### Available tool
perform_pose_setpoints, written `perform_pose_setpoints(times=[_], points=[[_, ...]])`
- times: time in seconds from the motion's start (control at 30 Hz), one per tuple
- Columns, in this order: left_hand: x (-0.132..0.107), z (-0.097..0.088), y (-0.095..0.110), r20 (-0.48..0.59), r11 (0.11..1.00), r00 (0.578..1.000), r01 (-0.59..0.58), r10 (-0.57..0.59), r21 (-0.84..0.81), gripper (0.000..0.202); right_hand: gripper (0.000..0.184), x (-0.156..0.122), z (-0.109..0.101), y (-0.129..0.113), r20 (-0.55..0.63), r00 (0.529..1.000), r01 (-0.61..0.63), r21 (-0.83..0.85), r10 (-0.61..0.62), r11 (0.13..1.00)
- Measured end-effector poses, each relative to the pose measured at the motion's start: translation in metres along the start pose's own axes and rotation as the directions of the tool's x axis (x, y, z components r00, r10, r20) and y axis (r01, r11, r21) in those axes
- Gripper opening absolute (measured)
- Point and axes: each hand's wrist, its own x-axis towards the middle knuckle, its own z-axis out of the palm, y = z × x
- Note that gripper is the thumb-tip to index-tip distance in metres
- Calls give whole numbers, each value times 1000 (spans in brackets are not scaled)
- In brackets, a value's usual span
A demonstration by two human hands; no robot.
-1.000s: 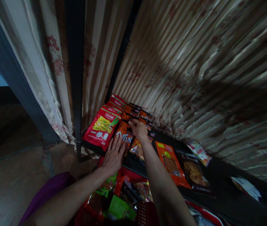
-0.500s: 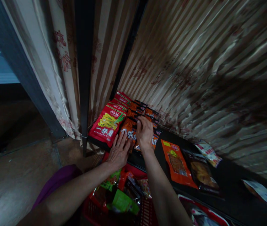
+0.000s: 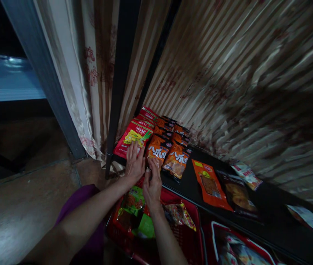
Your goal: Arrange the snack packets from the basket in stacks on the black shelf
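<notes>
My left hand (image 3: pixel 134 164) lies with fingers stretched over the lower part of a red snack bag (image 3: pixel 140 130), the front one of several overlapping red bags at the shelf's left end. Beside it, my right hand (image 3: pixel 152 182) touches the bottom edge of an orange and black snack bag (image 3: pixel 158 150), its fingers extended and slightly bent. A second orange and black snack bag (image 3: pixel 176 162) lies to the right. More of these bags overlap behind both in two rows. Neither hand is gripping anything.
Farther right on the black shelf (image 3: pixel 192 187) lie an orange packet (image 3: pixel 210 186), a dark brown packet (image 3: pixel 238 195) and a white packet (image 3: pixel 246 175). Below stands a red basket (image 3: pixel 199 235) of snack packs, with a second basket (image 3: pixel 213 233) alongside. A striped curtain (image 3: pixel 214 73) hangs behind.
My right hand has drawn back from the orange and black bags toward the shelf's front edge, uncovering them. My left hand has shifted from those bags onto the red bag. The camera view has turned slightly.
</notes>
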Motion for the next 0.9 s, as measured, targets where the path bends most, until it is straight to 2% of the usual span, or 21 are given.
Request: perform_pose_setpoints(times=[0.1, 0.23, 0.47, 0.6, 0.7, 0.8, 0.9], points=[[1, -14, -16, -23, 996, 996, 85, -85, -7, 45, 44, -10, 20, -9, 75, 995, -63, 50, 59, 997], [-2, -26, -33, 35, 993, 992, 118, -117, -14, 46, 47, -16, 42, -13, 137, 986, -109, 78, 98, 991], [-5, -32, -42, 146, 989, 978, 144, -146, 28, 45, 49, -13, 53, -10, 158, 975, -170, 69, 158, 983], [-5, -26, -43, 140, 991, 981, 132, -134, 26, 45, 52, -11, 53, -9, 186, 972, -157, 54, 145, 986], [-6, -23, -41, 115, 994, 987, 111, -111, 7, 44, 48, -13, 48, -13, 162, 981, -119, 82, 104, 990], [-6, -23, -37, 65, 998, 996, 63, -61, -19, 45, 43, -20, 33, -14, 95, 993, -79, 85, 71, 993], [-8, -23, -26, 27, 995, 998, -50, 53, -84, 47, 42, -28, 10, -3, -32, 995, -93, -9, 93, 996]])
